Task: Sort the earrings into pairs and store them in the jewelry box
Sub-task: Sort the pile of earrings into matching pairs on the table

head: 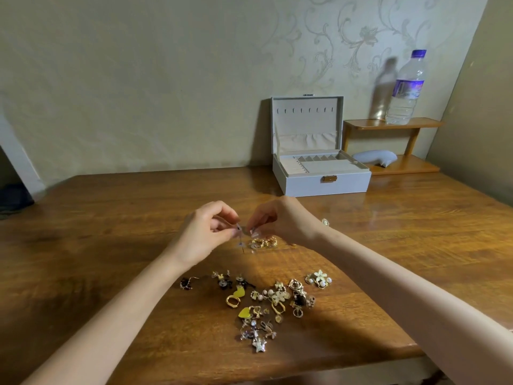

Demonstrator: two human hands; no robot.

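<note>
Just above the middle of the frame, the left hand [206,229] and the right hand [280,220] meet fingertip to fingertip over the wooden tabletop [111,218]. Both have their fingers curled, and between them they pinch a small earring [241,231]. A thin part of it hangs down below the left fingertips, but it is too small to make out further. Right under the right hand's fingers, a few gold hoop earrings [263,242] lie together on the tabletop. A single earring [325,222] sits apart from them, just to the right of the right wrist. In the lower centre of the frame, between the two forearms, is a loose heap of earrings [274,300]. It holds two yellow heart pieces [244,312], a pale flower with pearls [319,277] at its right edge, dark pieces on its left side, and a silver star [259,345] at its bottom edge. The jewelry box [305,184] is right of centre in the upper half, well apart from the hands and against the wall. Its lid stands upright and open, and its pale divided compartments are in view. To the right of the box is a low wooden shelf [394,123], with a clear water bottle [406,90] with a purple cap and label standing on top. A grey object [374,157] lies on the shelf's lower board.
</note>
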